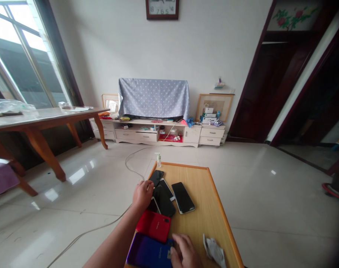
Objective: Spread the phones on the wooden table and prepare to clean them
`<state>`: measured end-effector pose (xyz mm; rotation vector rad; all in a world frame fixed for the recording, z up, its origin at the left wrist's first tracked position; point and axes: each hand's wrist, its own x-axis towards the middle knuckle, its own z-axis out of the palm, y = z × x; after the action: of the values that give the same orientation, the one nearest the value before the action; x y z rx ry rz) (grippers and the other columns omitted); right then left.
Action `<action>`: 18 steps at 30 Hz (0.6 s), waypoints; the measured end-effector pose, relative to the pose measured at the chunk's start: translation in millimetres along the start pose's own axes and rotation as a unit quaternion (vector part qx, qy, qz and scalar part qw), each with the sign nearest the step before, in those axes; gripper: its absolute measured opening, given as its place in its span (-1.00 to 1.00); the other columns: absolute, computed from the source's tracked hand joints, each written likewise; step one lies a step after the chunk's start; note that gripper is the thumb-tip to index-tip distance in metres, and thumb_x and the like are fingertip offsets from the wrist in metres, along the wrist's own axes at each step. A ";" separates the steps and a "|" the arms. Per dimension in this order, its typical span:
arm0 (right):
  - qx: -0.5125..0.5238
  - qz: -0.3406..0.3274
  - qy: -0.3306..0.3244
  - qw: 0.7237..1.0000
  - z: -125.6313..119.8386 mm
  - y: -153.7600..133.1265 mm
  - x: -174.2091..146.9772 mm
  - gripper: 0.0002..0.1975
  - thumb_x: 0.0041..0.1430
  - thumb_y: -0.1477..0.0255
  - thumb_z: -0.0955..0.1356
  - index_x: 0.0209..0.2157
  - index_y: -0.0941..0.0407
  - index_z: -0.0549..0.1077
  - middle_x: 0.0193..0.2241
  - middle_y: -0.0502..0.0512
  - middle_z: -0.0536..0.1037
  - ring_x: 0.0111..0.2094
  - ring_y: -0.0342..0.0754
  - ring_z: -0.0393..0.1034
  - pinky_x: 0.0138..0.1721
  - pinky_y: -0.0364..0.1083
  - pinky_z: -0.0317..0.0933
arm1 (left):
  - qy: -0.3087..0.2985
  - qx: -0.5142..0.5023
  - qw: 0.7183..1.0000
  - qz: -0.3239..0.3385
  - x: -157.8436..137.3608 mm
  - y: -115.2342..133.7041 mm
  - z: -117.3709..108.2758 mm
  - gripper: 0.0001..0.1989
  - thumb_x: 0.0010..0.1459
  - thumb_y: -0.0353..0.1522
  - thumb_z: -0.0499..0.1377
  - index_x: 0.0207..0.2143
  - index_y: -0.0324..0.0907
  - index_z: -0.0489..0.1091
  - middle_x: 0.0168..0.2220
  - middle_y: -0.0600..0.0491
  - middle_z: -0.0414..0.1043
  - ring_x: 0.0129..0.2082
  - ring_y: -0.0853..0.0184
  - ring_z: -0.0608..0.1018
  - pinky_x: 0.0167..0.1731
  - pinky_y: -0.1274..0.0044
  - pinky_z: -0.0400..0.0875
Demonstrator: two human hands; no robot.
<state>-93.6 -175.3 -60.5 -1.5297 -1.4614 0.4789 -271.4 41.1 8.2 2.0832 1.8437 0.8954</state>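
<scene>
A person's left hand (142, 194) rests, fingers curled, on a cluster of black phones (163, 199) at the left edge of a low wooden table (211, 208); whether it grips one cannot be told. The right hand (185, 252) presses loosely on a purple phone (148, 253) beside a red phone (153, 225). Overlapping phones could slide off the nearby edge onto the tile floor (269, 208) if nudged; a crumpled wipe (215, 250) lies close.

Home living rm: covered TV (154, 97) on low cabinet (158, 134), wall clock (162, 9), tiled floor (255, 193)
</scene>
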 end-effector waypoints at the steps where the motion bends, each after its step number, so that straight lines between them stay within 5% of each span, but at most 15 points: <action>1: 0.005 -0.007 0.002 1.000 -1.9 0.7 -1.0 -0.65 0.27 0.20 0.27 -0.04 0.02 0.55 -0.11 0.18 0.59 -0.08 0.07 0.53 -0.07 -0.06 0.44 | 0.002 -0.003 1.000 0.012 -17.2 3.2 -7.6 -0.64 0.34 -0.14 -0.05 -0.12 -0.05 0.48 -0.13 0.00 0.51 -0.07 0.21 0.50 -0.02 0.40 0.35; 4: -0.017 -0.029 -0.002 0.999 -13.1 -0.9 1.9 -0.63 0.30 0.23 0.24 0.01 0.05 0.52 -0.11 0.19 0.59 -0.11 0.04 0.53 -0.09 -0.06 0.44 | 0.007 -0.006 0.999 0.035 -74.2 10.7 -27.4 -0.65 0.34 -0.11 -0.04 -0.06 -0.01 0.46 -0.04 0.02 0.51 -0.02 0.18 0.49 0.01 0.35 0.35; 10: -0.195 -0.049 0.055 0.978 -38.0 0.5 47.6 -0.47 0.33 0.21 0.25 0.26 0.12 0.29 0.18 0.29 0.40 0.21 0.17 0.26 0.21 0.16 0.17 | -0.020 0.035 0.998 0.054 -166.5 13.7 -32.9 -0.58 0.25 0.00 0.08 0.11 0.18 0.39 0.18 0.11 0.42 0.26 0.06 0.32 0.21 0.16 0.24; 18: -0.328 0.043 -0.012 0.943 -26.9 10.7 98.2 -0.37 0.22 0.18 0.35 0.26 0.14 0.30 0.12 0.32 0.46 0.12 0.22 0.34 0.07 0.09 0.20 | -0.126 0.037 0.987 0.091 -186.9 9.1 -26.4 -0.05 -0.04 0.23 0.21 0.36 0.24 0.04 0.42 0.14 0.00 0.43 -0.08 0.01 0.40 0.00 -0.24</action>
<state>-45.0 -92.3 -25.3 -2.1148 -1.6734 0.0448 -284.1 -145.1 -21.1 2.3176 1.6027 0.5750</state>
